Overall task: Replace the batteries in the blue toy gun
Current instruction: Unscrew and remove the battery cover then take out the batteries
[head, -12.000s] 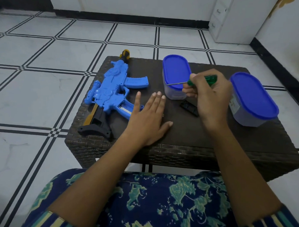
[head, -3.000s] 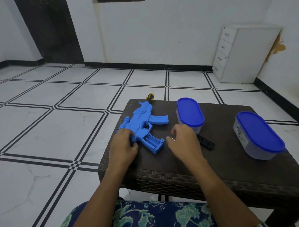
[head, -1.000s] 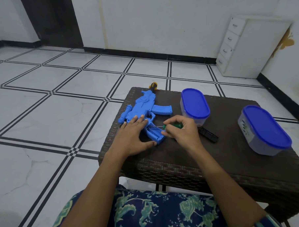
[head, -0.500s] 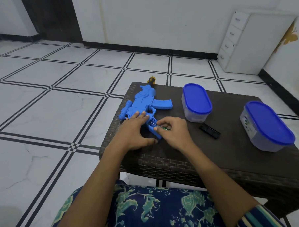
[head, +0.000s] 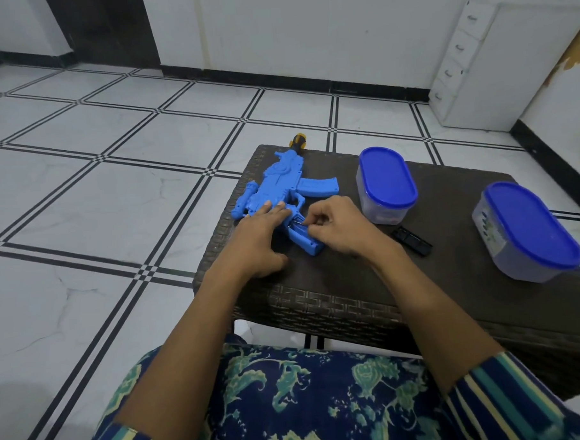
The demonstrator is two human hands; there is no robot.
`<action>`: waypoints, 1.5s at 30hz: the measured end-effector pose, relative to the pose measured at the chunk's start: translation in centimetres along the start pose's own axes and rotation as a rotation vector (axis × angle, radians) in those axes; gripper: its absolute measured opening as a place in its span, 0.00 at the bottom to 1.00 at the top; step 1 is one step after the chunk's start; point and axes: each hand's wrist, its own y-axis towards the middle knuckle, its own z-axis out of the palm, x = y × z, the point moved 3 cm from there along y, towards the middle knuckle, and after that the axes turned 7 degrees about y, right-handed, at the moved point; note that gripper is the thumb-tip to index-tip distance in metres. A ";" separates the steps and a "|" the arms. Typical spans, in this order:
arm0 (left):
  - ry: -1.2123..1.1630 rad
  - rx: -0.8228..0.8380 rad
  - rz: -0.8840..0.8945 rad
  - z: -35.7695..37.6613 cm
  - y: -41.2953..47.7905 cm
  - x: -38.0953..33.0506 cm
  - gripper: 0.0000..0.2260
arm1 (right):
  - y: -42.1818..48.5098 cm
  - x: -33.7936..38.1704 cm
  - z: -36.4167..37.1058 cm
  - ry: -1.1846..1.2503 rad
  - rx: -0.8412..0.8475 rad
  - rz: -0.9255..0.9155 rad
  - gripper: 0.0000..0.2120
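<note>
the blue toy gun [head: 280,190] is laid flat on its side at the far left part of the dark woven table [head: 335,304]. its orange-tipped muzzle is pointed away and its grip [head: 308,240] is turned toward the person, with the battery bay opened there. the body of the gun is pressed down by the left hand [head: 259,237], whose fingers are laid straight over it. a thin metal tool [head: 297,223] is pinched in the curled fingers of the right hand [head: 335,229], and its tip is set at the upper end of the bay. most of it is hidden in the hand, so it is only taken to be a small screwdriver. whether cells are seated in the bay cannot be told. a black cover [head: 412,240] is left on the table just right of that hand, with a near container [head: 385,185] and a second container [head: 528,232] further out, both lidded in blue. if too much force is levered, the tip could be slipped off and a contact bent or the plastic gouged. a freed cell could be flicked over the nearby left edge, and the cover could be knocked away by the right forearm.
</note>
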 end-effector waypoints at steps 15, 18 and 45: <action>0.039 -0.036 -0.008 0.3 0.0 0.0 0.38 | 0.2 0.5 -1.7 -0.143 0.158 -0.042 0.05; 0.034 -0.035 -0.007 0.2 0.0 -0.1 0.38 | -0.2 1.1 -1.4 -0.149 0.181 -0.048 0.05; 0.065 0.055 0.021 -0.4 -0.3 0.3 0.39 | -4.3 -6.0 -4.1 -0.353 -0.339 0.518 0.08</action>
